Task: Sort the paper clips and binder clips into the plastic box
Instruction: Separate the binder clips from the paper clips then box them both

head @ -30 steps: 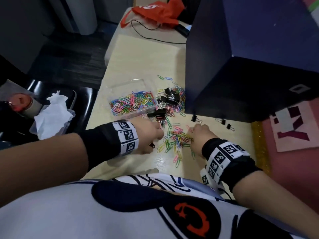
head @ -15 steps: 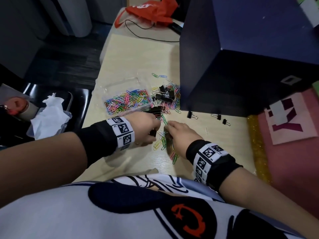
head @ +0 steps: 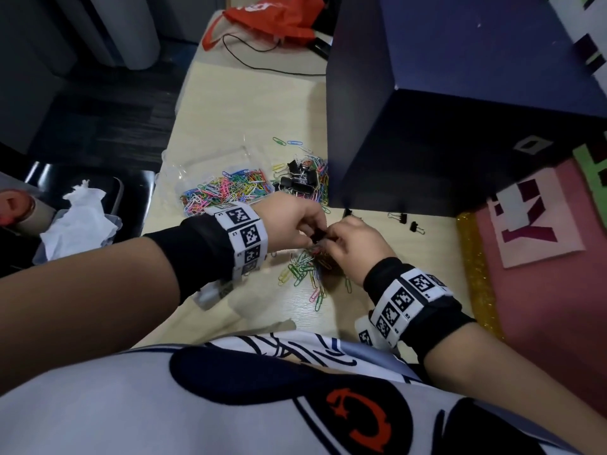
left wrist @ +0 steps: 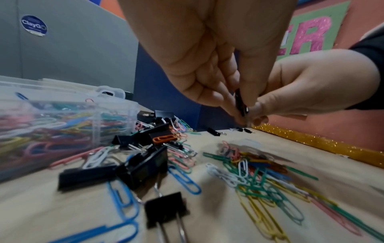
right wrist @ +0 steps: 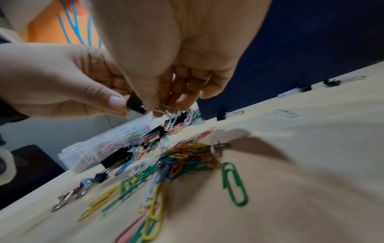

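Observation:
A clear plastic box at the table's left holds many coloured paper clips. Right of it lies a heap of black binder clips mixed with paper clips. Loose paper clips are spread on the table under my hands. My left hand and right hand meet just above them. The left hand pinches the black body of a small binder clip. My right hand pinches that binder clip's wire handles. More binder clips lie below.
A tall dark blue box stands on the right, with three small binder clips at its base. A pink board with a gold glitter edge borders the table's right. A red bag and cable lie at the back; tissue lies left.
Both hands have risen off the paper clip pile. The right hand has moved left to meet the left hand, and both now hold one small binder clip.

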Demonstrator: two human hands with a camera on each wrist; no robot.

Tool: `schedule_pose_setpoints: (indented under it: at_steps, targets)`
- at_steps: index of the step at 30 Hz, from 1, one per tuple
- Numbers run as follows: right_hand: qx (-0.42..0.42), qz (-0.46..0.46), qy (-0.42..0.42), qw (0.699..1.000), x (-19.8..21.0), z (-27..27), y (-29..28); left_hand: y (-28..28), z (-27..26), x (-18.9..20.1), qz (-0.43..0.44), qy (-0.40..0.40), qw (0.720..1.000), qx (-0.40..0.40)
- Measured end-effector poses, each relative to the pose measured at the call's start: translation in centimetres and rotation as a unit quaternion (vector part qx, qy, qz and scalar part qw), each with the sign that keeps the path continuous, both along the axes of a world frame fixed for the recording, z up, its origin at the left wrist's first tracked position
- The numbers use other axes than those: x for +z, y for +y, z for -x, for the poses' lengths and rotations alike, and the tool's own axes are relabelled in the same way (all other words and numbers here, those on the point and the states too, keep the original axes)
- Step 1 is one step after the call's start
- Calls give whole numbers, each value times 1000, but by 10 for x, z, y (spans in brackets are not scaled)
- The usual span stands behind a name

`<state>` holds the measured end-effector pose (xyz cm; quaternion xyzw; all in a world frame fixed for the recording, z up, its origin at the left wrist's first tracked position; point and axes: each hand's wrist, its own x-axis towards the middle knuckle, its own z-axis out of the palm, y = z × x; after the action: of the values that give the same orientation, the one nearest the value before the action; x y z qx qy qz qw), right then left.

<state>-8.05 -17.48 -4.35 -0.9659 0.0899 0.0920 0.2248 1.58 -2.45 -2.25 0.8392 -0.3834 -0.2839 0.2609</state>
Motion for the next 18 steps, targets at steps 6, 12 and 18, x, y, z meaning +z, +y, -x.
schedule_pose_setpoints:
  at_steps: [6,12,18]
  targets:
    - [-198,35,24,979,0,6,-45,-14,12,-16,-118,-85,989,-28]
    - [-300,32,64,951,-3,9,-66,-24,29,-31,-260,-128,956,-51]
    - [-189,16,169,967,-7,13,-36,-25,42,-34,-207,-110,967,-104]
